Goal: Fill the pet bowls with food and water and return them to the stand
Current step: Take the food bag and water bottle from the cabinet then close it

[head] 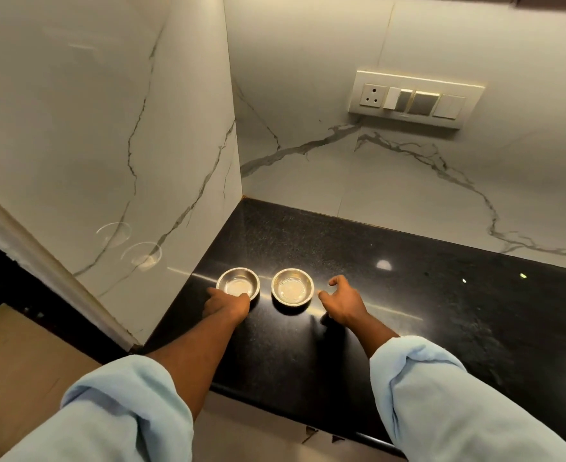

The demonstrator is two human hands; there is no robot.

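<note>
Two small steel bowls stand side by side on the black granite counter (358,295), both looking empty. My left hand (226,303) grips the near rim of the left bowl (238,283), fingers curled over its edge. The right bowl (292,287) sits free a short way to the right. My right hand (341,300) hovers just right of that bowl, fingers spread and apart from its rim, holding nothing. No stand, food or water is in view.
White marble-look walls (341,178) meet in a corner behind the bowls; the left wall (125,145) stands close beside the left bowl. A switch and socket panel (414,99) is on the back wall. The counter runs on to the right. Wooden floor (25,361) lies at lower left.
</note>
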